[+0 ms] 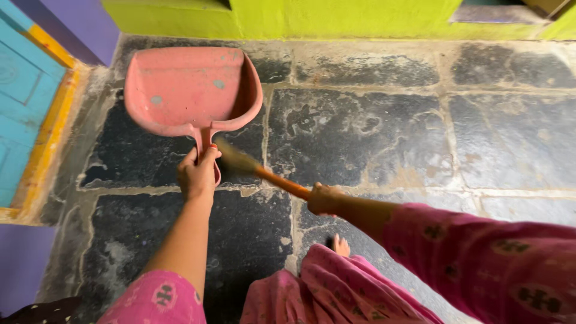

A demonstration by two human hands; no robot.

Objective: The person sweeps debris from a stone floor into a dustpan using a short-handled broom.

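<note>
- Two hands at work over a dark stone floor (360,132), seen from my head camera.
- Left hand (197,177): fingers clenched round the handle of a pink dustpan (186,90); the pan is out ahead of me, its mouth turned away toward the green wall (288,18), its tray just above or on the slabs; I cannot tell which.
- Right hand (325,199): fingers wrapped round the orange shaft of a broom (264,174); its head is blurred, just beside the pan's handle.
- Dustpan, by my judgement: light, stiff moulded plastic, scuffed and dusty, not fragile. The narrow handle is the one good hold; the thin rim would likely flex and slip.
- Broom, by my judgement: light, with a rigid shaft and soft head; a grip near the head gives control.
- Surroundings: a blue door (21,102) with a yellow frame at the left, pale gritty joints between the slabs, a bare foot (341,245) under pink cloth.
</note>
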